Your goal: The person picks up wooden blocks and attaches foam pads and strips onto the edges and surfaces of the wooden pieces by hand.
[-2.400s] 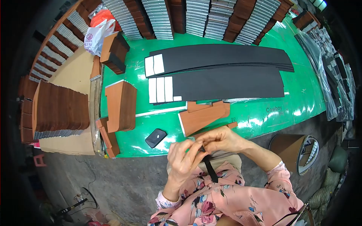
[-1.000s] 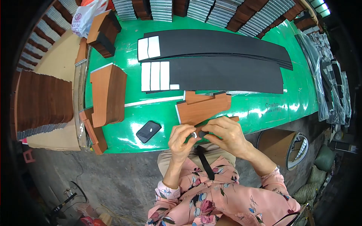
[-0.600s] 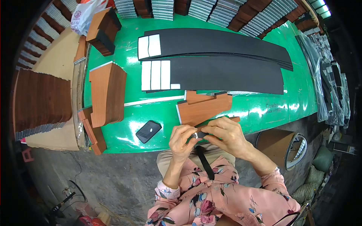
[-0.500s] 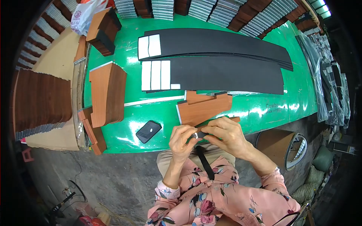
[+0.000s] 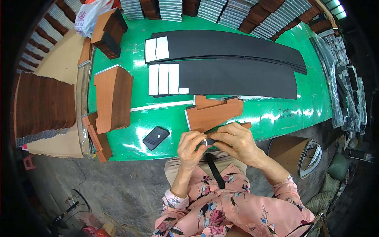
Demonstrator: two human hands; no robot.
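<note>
With fingers pinched close on a small dark piece — holding it crosswise between left hand and right hand — below frame centre.

Bright centre | lit window at 2 o'clock | white glare on green tabletop, 3 and 8 o'clock | dimmer floor | fisheye bending, black corners

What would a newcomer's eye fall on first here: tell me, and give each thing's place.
Probably the green tabletop, with long black panels lying across its middle and white strips at their left ends. Next, by the front edge, the left hand and right hand pinch a small dark piece between them. Silvery stacks line the far side.
</note>
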